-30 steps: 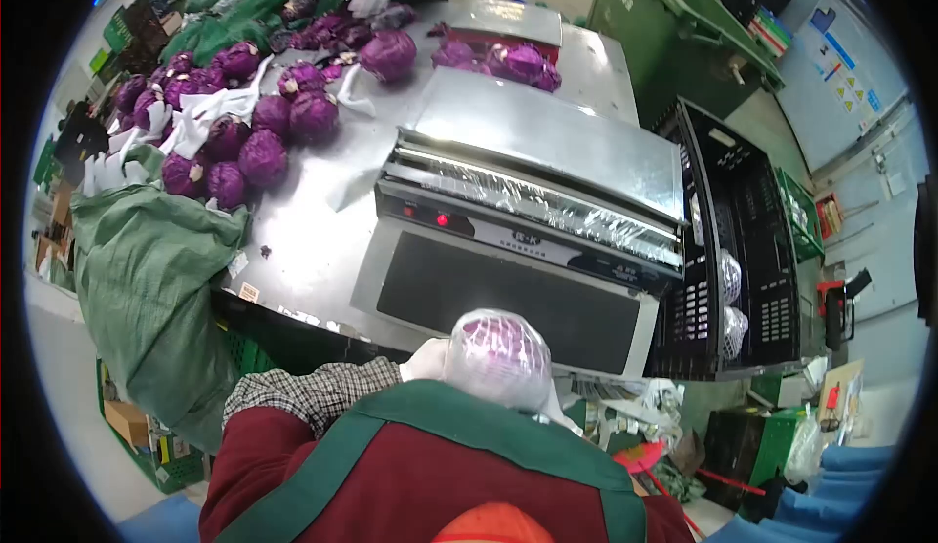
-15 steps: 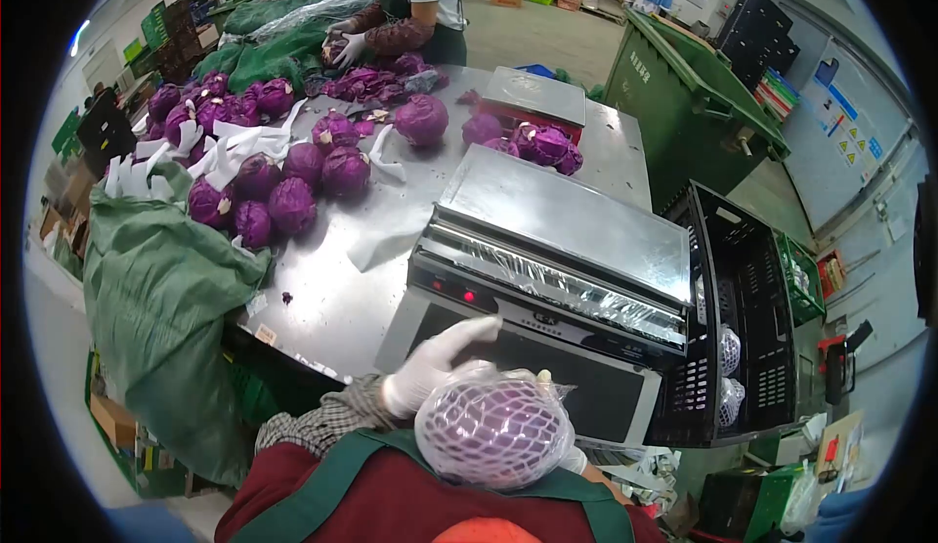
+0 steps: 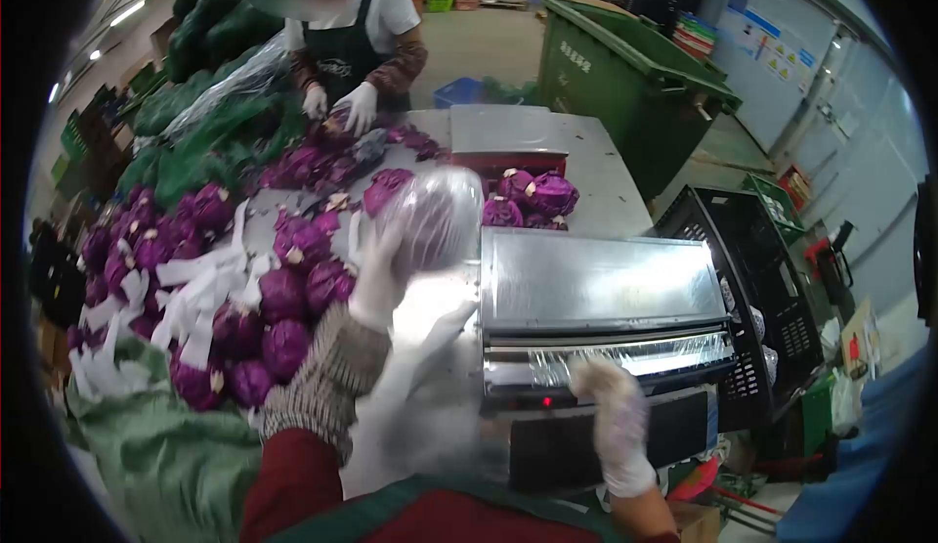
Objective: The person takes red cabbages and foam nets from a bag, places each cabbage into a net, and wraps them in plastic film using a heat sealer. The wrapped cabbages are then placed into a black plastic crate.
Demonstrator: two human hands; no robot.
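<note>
My left hand (image 3: 376, 274), in a white glove, is closed on a red cabbage in a white foam net (image 3: 437, 218). It holds the cabbage raised over the steel table, and both are blurred. My gloved right hand (image 3: 618, 421) is over the front of the film wrapping machine (image 3: 596, 274), fingers drawn together at the clear plastic film (image 3: 552, 365). Whether film is pinched between them I cannot make out. A red light glows on the machine's front. Bare red cabbages (image 3: 285, 347) lie left of my left arm, among white strips (image 3: 200, 299).
Across the steel table (image 3: 611, 176), a co-worker's gloved hands (image 3: 357, 108) handle a cabbage. More cabbages (image 3: 542, 194) lie by a scale (image 3: 500, 130). A black crate (image 3: 747, 250) holding netted cabbages stands right of the machine, a green bin (image 3: 625, 84) behind. A green sack (image 3: 166, 455) bulges at the left.
My left hand has carried the netted cabbage from my chest forward and up over the table. My right hand has come off it to the machine's film. The view has shifted.
</note>
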